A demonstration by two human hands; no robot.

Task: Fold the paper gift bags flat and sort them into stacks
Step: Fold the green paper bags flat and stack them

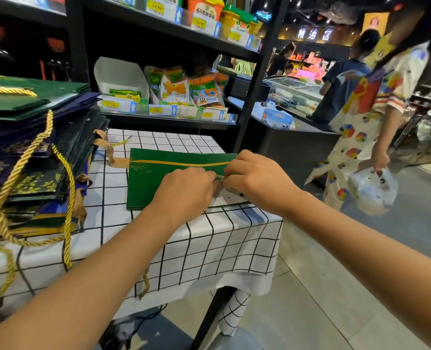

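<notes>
White black-gridded tablecloth (204,248): flat dark green paper gift bag (158,183). Left hand (186,190) and right hand (257,180) meet, apparently pinching its gold cord handle (219,176).

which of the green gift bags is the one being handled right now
The green bag lying flat on the checked tablecloth, under both hands. The other green bag tops the pile at left, untouched.

One small table (209,238) with a black-and-white grid cloth serves as the landmark. On it lies one flat green gift bag (158,170), with two hands at its right end: the left hand (184,190) and the right hand (257,178). At the table's left side rises one tall stack of folded bags (32,137). Behind the table, three yellow price tags (156,110) show along one shelf edge.
</notes>
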